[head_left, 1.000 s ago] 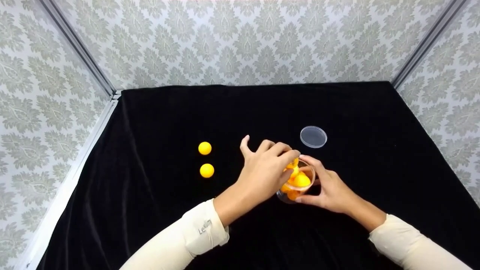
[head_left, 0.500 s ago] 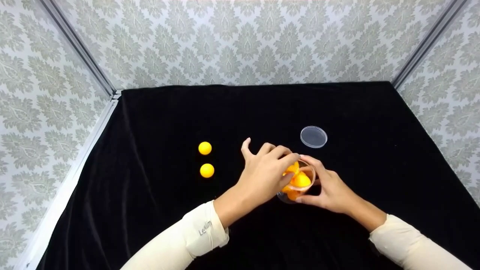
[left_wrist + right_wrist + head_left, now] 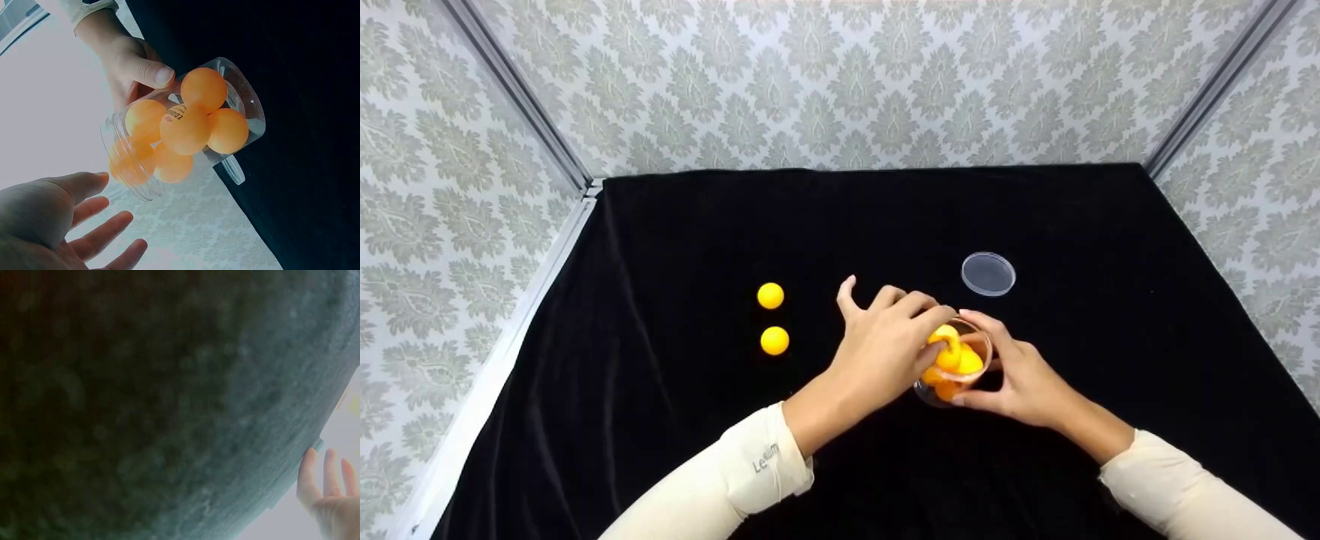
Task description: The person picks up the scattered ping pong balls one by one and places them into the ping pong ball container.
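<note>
My right hand (image 3: 1020, 382) grips a clear plastic jar (image 3: 256, 109), its thumb and fingers on either side of the wall. The jar is tilted, its mouth towards my left hand (image 3: 885, 341). Several orange table tennis balls (image 3: 185, 129) are inside, one with dark print. At the mouth lies another ball (image 3: 132, 160), behind the threaded rim. My left hand's thumb tip is right at that rim, and its other fingers are spread apart below, with nothing between them in the left wrist view. Two more balls, a far one (image 3: 770, 295) and a nearer one (image 3: 775, 340), rest on the cloth to the left.
A round clear lid (image 3: 988, 274) lies on the black cloth (image 3: 840, 225) beyond the right hand. Patterned wall panels (image 3: 855, 90) enclose the table at the back and sides. Dark, blurred fabric (image 3: 140, 405) fills most of the right wrist view.
My left hand has shifted slightly left, and more of the ball at the jar's mouth now shows. The right hand and jar stay almost in place.
</note>
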### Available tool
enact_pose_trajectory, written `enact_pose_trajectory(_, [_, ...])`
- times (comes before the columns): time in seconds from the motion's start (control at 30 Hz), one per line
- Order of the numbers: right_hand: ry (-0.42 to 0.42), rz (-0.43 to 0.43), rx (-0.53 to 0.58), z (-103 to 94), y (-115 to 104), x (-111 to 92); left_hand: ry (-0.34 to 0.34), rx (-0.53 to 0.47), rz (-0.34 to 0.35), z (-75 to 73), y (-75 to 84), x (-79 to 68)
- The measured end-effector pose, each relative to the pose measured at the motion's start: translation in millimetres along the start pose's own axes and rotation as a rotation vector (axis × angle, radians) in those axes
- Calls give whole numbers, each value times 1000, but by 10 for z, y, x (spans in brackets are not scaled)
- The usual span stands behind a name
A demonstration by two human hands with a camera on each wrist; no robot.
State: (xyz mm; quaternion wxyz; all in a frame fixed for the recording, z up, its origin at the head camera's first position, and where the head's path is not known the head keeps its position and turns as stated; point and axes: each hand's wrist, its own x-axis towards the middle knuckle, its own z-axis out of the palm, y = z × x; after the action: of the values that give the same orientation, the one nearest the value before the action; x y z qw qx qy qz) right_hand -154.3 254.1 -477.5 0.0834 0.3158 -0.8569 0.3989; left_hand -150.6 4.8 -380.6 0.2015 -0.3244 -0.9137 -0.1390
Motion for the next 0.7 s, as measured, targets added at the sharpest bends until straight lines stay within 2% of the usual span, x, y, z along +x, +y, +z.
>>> enact_pose_trajectory(0.37, [-14,24,-19,-4,6,-3,45,-14,-15,9,-100,-65])
enact_pose_trajectory(0.7, [-4,16,-14,-4,18,-4,31,47,-77,48,-395,-141])
